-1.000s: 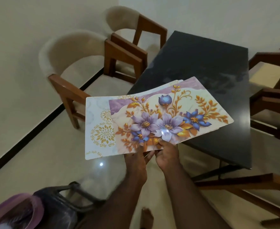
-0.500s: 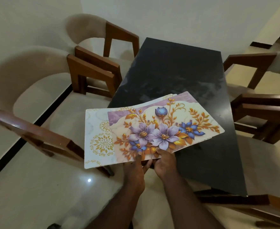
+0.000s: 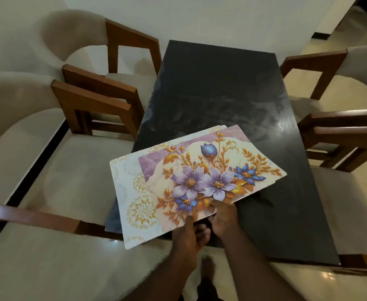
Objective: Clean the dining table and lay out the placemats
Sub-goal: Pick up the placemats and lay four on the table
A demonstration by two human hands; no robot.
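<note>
Holding the fanned placemats (image 3: 135,192) over the 6 o'clock end of the table (image 3: 221,94), my left hand (image 3: 185,233) and right hand (image 3: 223,216) both pinch their near edge. I should slide the floral mat (image 3: 210,170) off toward 12 o'clock, kept flat; how many lie beneath, I cannot say.

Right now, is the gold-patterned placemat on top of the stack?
No, the purple-flowered placemat lies on top, and the gold-patterned placemat shows from under its left edge.
</note>
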